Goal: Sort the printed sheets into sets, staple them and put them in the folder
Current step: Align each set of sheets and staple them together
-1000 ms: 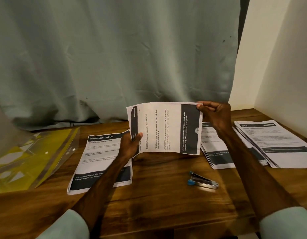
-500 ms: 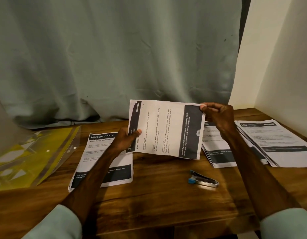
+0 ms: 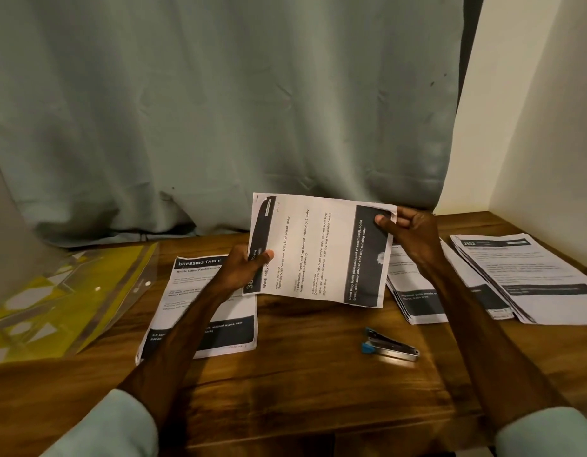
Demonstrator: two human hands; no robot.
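Above the wooden table I hold a printed set of sheets (image 3: pixel 318 249) turned sideways, text running vertically. My left hand (image 3: pixel 242 268) grips its left edge, thumb on the front. My right hand (image 3: pixel 407 232) pinches its upper right corner. Flat on the table below my left arm lies a "Dressing Table" sheet (image 3: pixel 193 291). To the right lie two stacks of printed sheets, one (image 3: pixel 414 295) beside my right forearm and one (image 3: pixel 529 275) further right. A small blue and metal stapler (image 3: pixel 389 344) rests near the middle. The yellow clear folder (image 3: pixel 54 298) lies at the far left.
A grey-green curtain (image 3: pixel 219 110) hangs along the back edge of the table (image 3: pixel 302 384). A pale wall (image 3: pixel 532 127) closes off the right side and back corner.
The held sheets have tilted and shifted slightly right and toward me. My right thumb now pinches the upper right corner from the front. Nothing on the table has moved.
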